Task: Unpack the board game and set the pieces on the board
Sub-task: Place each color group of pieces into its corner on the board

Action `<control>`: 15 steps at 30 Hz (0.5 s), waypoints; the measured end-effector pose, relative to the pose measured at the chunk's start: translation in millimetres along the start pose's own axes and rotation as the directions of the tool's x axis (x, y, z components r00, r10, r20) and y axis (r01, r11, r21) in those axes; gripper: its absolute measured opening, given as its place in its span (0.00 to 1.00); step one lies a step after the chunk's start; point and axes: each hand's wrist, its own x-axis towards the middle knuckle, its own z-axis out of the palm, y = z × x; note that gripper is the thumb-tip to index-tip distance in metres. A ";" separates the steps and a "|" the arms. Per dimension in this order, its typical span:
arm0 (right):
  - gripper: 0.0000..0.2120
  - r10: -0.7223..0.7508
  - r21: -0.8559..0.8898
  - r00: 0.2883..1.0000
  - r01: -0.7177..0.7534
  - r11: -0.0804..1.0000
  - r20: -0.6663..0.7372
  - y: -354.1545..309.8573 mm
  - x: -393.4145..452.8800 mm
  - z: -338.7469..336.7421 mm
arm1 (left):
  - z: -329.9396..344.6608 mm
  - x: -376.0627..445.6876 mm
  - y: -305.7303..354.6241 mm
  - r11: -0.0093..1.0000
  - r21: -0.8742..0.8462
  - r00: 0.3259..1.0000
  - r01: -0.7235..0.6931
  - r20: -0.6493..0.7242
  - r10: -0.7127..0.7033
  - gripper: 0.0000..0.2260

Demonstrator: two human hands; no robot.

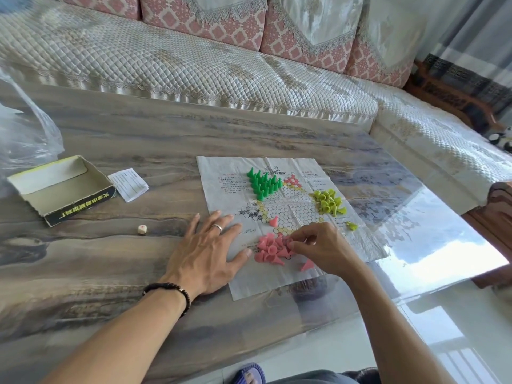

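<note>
Left hand (206, 249): flat, fingers spread, pressing paper board (288, 212) onto worktop (138, 139).
Right hand (322, 246): fingertips pinching a piece of the pink pieces (273, 249).
Box (62, 187): yellow characters, unreadable.

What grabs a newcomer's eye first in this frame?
Probably the three bright clusters of cone pieces on the paper board: green pieces at the far left, yellow-green pieces at the right, pink pieces nearest. Next, the hands: the right hand pinches among the pink, while the left hand lies flat on the board's left edge.
</note>
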 end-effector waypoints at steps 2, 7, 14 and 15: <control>0.03 -0.002 0.004 1.000 0.002 1.000 -0.006 0.5 2.6 1.5 | 0.6 0.0 -0.6 1.000 0.008 1.000 0.002 0.000 -0.002 0.33; 0.01 0.005 0.118 0.991 0.010 0.993 -0.132 0.8 10.9 -0.2 | 1.6 0.4 -0.4 1.000 -0.006 1.000 -0.001 -0.024 0.001 0.34; 0.02 -0.014 -0.065 0.995 0.007 0.998 -0.102 -9.7 29.0 -7.2 | 2.7 0.6 -1.6 1.000 -0.009 0.999 -0.009 -0.031 0.008 0.32; 0.03 -0.013 -0.097 0.997 0.006 0.995 -0.073 -10.3 31.8 -6.3 | 2.9 0.8 -1.7 1.000 -0.012 0.999 -0.010 -0.033 0.009 0.32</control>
